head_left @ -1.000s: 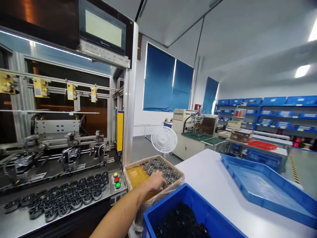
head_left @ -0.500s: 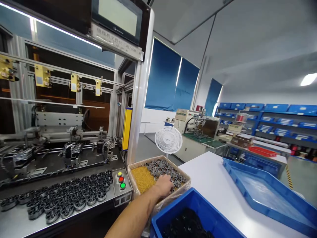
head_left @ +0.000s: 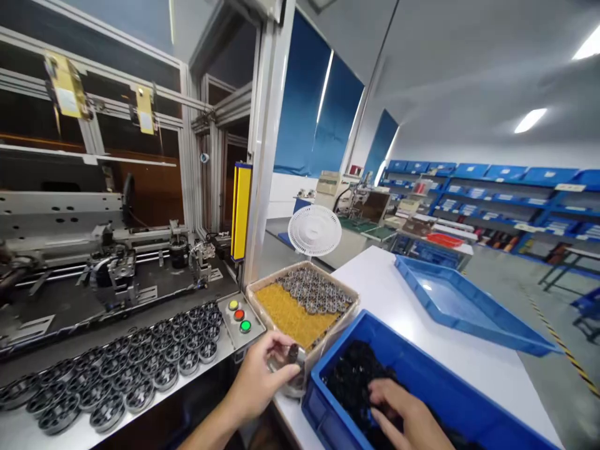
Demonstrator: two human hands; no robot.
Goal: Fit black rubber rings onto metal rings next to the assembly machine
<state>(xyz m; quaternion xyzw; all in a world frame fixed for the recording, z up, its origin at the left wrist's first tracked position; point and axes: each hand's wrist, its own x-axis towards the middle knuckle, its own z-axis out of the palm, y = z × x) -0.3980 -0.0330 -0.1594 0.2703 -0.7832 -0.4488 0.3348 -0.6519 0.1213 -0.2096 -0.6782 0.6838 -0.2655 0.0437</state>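
Observation:
My left hand (head_left: 262, 375) is closed around metal stator cores (head_left: 296, 355), round and silver with dark insides, beside the near corner of a cardboard box (head_left: 257, 286). How many it holds is partly hidden by the fingers. Inside that box, rows of similar cores (head_left: 319, 289) lie on a yellow layer (head_left: 288, 312). My right hand (head_left: 405, 409) reaches into a deep blue bin (head_left: 403, 359), its fingers curled onto the loose black plastic parts (head_left: 351, 375). The exact piece between its fingertips is hard to make out against the black pile.
Stator cores (head_left: 140, 362) stand in rows on the machine's front ledge, beside a panel of yellow, red and green buttons (head_left: 239, 315). Behind the box is a white fan (head_left: 314, 231). A shallow blue tray (head_left: 464, 300) rests on the white table (head_left: 375, 281).
The hand that was on the cores in the box has drawn back to its near corner with cores. More yellow layer shows. My right hand has appeared in the blue bin. The view has shifted right.

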